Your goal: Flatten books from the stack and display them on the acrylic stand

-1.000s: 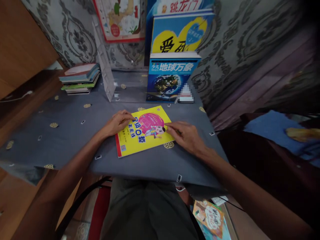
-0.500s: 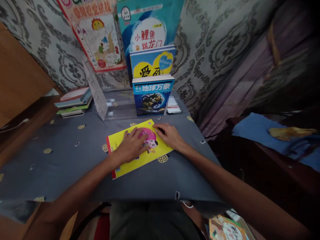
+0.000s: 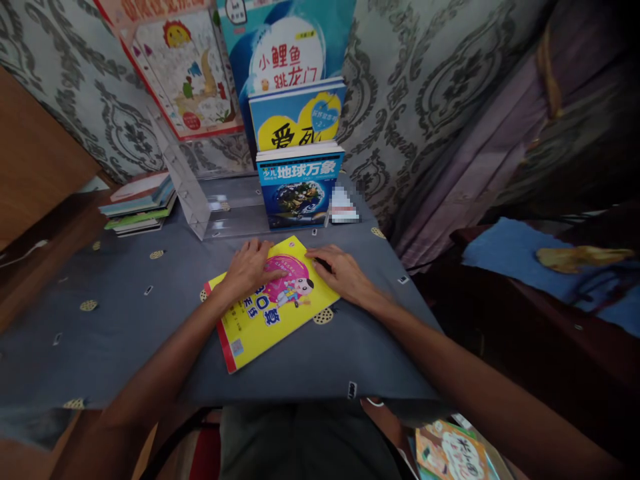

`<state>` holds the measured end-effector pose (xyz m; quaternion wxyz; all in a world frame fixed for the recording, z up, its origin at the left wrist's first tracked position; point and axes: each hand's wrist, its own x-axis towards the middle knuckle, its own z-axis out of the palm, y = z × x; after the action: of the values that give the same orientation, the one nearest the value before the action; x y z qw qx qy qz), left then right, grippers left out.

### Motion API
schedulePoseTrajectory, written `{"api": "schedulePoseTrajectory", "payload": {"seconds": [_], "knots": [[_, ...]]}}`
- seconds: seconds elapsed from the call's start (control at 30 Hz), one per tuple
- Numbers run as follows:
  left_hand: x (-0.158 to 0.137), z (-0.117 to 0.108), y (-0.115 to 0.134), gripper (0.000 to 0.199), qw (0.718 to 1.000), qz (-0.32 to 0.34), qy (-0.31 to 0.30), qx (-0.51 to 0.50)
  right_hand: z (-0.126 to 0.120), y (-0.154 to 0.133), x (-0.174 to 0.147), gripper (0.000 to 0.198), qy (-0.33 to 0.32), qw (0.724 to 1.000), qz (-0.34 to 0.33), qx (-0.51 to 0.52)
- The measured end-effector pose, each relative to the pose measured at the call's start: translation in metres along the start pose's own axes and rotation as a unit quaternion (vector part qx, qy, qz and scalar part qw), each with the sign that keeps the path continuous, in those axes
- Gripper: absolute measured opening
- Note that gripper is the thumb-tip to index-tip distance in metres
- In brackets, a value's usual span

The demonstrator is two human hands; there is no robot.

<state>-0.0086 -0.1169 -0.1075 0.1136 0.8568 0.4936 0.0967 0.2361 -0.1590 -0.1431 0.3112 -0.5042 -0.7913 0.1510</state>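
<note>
A yellow book with a red spine, a pink circle and a cartoon child lies slanted on the patterned grey-blue tablecloth. My left hand grips its far left edge, fingers over the edge and thumb across the cover. At the right edge, my right hand has its fingers curled near the far corner; its fingertips are partly hidden. Just beyond stands a blue book with a globe, in a clear acrylic rack.
Behind the blue book rise a blue-and-yellow book and a teal book. A red-edged book stands to their left. A book stack lies at the table's left, and a pixelated item right of the rack. More books sit low at right.
My left hand has slid from the middle of the cover to the far left edge, uncovering the print. The book's near left corner has shifted slightly toward me. My right hand stays at the right edge.
</note>
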Motion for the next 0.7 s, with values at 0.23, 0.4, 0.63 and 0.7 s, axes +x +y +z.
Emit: {"api": "schedulePoseTrajectory", "payload": {"seconds": [0.23,0.4,0.63,0.7], "knots": [[0.0,-0.001,-0.013,0.032,0.99,-0.051,0.0,-0.128,0.002,0.001,0.0,0.033,-0.007,1.0,-0.011,-0.007],[-0.002,-0.001,-0.016,0.028,0.981,-0.035,0.033,-0.188,-0.003,0.0,-0.001,0.036,-0.009,1.0,-0.006,0.003],[-0.004,-0.004,-0.018,0.044,0.865,-0.161,-0.03,-0.474,-0.01,-0.005,-0.004,0.033,0.023,0.976,0.157,0.148],[-0.005,-0.006,-0.017,0.046,0.831,-0.19,-0.047,-0.521,-0.009,-0.007,-0.004,0.033,0.018,0.944,0.208,0.254]]}}
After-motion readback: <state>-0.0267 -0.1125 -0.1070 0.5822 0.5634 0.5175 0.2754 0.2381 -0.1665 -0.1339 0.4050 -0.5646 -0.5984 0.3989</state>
